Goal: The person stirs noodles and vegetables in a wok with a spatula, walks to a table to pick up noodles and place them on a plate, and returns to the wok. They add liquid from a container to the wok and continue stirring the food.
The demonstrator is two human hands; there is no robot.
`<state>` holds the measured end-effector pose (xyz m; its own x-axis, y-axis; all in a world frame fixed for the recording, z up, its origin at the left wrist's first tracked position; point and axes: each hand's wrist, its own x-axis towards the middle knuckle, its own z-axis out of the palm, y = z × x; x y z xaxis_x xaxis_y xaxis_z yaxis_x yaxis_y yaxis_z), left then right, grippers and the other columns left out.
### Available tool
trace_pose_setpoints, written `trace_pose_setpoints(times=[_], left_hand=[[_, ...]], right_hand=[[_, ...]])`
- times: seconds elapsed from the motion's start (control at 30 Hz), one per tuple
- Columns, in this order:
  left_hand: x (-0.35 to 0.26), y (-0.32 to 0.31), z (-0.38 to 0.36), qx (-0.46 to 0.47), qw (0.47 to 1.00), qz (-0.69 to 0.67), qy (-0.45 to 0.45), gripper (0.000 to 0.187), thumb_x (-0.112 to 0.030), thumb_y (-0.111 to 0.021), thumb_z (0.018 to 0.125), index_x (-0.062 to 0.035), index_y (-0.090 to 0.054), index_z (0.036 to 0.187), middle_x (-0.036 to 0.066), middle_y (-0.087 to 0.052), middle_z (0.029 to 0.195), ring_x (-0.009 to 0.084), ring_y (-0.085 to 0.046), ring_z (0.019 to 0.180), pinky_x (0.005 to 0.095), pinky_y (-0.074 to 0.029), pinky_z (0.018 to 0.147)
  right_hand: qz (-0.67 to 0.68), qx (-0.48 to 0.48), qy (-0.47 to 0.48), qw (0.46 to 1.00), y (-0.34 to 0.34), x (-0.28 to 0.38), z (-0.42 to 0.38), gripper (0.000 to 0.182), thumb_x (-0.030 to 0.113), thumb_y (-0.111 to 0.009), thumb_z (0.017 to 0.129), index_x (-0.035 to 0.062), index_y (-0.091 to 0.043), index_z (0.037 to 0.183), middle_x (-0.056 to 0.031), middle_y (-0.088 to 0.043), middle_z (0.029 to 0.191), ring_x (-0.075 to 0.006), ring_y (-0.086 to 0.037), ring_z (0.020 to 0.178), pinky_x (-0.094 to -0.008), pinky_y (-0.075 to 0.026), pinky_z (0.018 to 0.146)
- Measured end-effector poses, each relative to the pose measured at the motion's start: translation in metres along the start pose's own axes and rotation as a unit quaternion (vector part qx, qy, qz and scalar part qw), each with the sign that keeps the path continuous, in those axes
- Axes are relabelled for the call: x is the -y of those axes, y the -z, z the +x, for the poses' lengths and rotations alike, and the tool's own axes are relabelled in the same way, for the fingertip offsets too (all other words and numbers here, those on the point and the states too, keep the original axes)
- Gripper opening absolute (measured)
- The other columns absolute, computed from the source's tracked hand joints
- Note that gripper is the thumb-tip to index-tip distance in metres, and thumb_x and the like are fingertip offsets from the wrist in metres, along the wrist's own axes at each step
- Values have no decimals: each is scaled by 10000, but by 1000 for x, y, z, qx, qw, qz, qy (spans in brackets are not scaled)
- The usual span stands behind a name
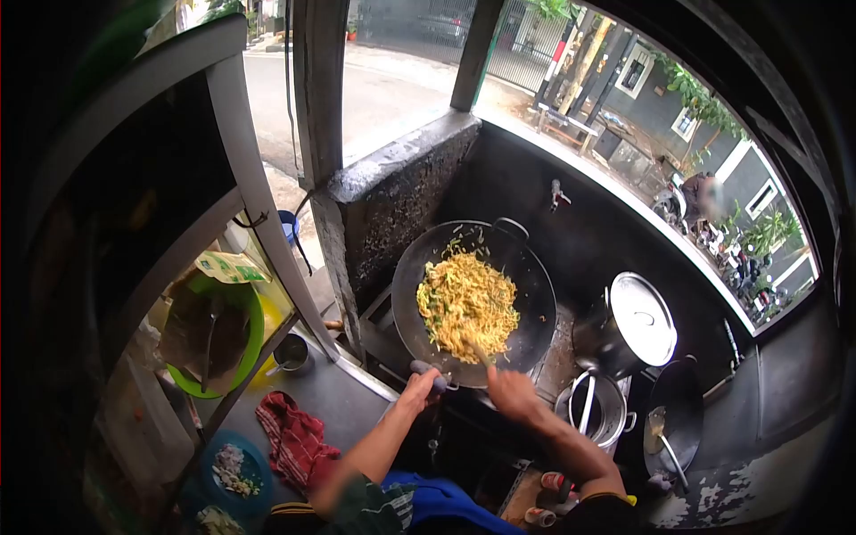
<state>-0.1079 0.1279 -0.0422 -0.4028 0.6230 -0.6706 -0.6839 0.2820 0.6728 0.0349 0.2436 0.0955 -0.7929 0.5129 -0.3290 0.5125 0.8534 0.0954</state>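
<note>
A large dark wok (412,312) sits on the stove, holding a heap of yellow fried noodles (468,299) with green bits mixed in. My left hand (415,392) is closed around the wok's near handle, with a grey cloth (430,374) between palm and metal. In my right hand (512,393) is a spatula (480,351), its shaft pointing down into the near edge of the noodles. The food hides the spatula's blade.
Right of the wok stand a lidded pot (606,330), a smaller pot (609,415) and another wok (687,419) with a ladle. Left are a green basin (257,334), a red cloth (294,437) and a blue plate (254,459) of chopped food. Dark walls (517,165) enclose the stove.
</note>
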Motion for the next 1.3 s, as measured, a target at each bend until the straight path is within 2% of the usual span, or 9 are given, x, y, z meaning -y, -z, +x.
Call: trace_pose_setpoints(times=[0.1, 0.2, 0.3, 0.47, 0.6, 0.83, 1.03, 1.23, 1.3], left_hand=[[26, -8, -10, -53, 997, -14, -57, 266, -313, -589, 748, -57, -584, 820, 47, -557, 695, 146, -517, 549, 286, -409, 474], [-2, -30, -127, -19, 995, -93, 37, 244, -307, -583, 764, -74, -576, 836, 33, -558, 727, 130, -515, 590, 278, -409, 491], [21, -20, -118, 14, 992, -103, 74, 207, -291, -582, 767, -88, -574, 809, 37, -563, 720, 131, -518, 575, 274, -415, 489], [37, -10, -100, 41, 994, -93, -29, 199, -283, -567, 778, -90, -570, 728, 17, -541, 626, 129, -503, 511, 286, -404, 480], [47, 18, -193, 23, 947, -224, 229, 266, -81, -489, 799, -160, -551, 1045, -4, -596, 871, 144, -572, 717, 319, -431, 552], [32, -26, -91, -23, 996, -78, -34, 208, -273, -617, 741, -76, -552, 729, 34, -543, 663, 118, -501, 555, 266, -377, 470], [66, 14, -185, -38, 971, -171, 162, 301, -137, -593, 763, -53, -570, 1050, 53, -612, 904, 181, -616, 770, 310, -482, 596], [33, -24, -94, -2, 996, -91, -18, 202, -268, -610, 733, -74, -550, 721, 14, -553, 671, 116, -506, 588, 246, -358, 487], [64, -21, -118, -6, 988, -152, -23, 157, -219, -608, 750, -81, -563, 809, 5, -574, 740, 100, -515, 597, 250, -372, 472]], right_hand=[[18, -114, -23, 993, -9, -41, 33, 206, 158, -469, 877, 123, -553, 1062, -161, -653, 746, -334, -658, 675, -477, -506, 547], [34, -5, -26, 999, 80, -48, -32, 315, 202, -535, 839, 233, -606, 1145, -140, -665, 795, -323, -658, 778, -471, -517, 684], [118, 34, 40, 992, 115, -58, -68, 349, 238, -624, 773, 191, -657, 1118, -163, -674, 901, -325, -650, 864, -425, -516, 780], [116, -6, 47, 992, 83, -57, -15, 354, 231, -568, 815, 215, -620, 1164, -139, -676, 892, -308, -656, 841, -425, -521, 761], [-14, 69, -8, 997, 182, -53, -109, 342, 314, -588, 834, 288, -618, 1174, -81, -689, 853, -255, -668, 779, -362, -514, 643], [56, 27, 4, 998, 96, -53, -42, 296, 265, -564, 823, 184, -644, 1096, -144, -678, 865, -319, -653, 816, -418, -524, 750], [15, 81, -20, 996, 179, -46, -138, 343, 281, -561, 827, 260, -621, 1164, -133, -679, 851, -328, -656, 796, -450, -519, 743], [92, 1, -11, 996, 68, -29, -46, 260, 197, -530, 819, 142, -635, 1050, -172, -656, 828, -344, -644, 789, -457, -514, 701], [121, -61, -13, 991, 73, -39, -60, 273, 223, -550, 826, 152, -629, 1079, -164, -661, 829, -342, -644, 782, -457, -512, 697]])
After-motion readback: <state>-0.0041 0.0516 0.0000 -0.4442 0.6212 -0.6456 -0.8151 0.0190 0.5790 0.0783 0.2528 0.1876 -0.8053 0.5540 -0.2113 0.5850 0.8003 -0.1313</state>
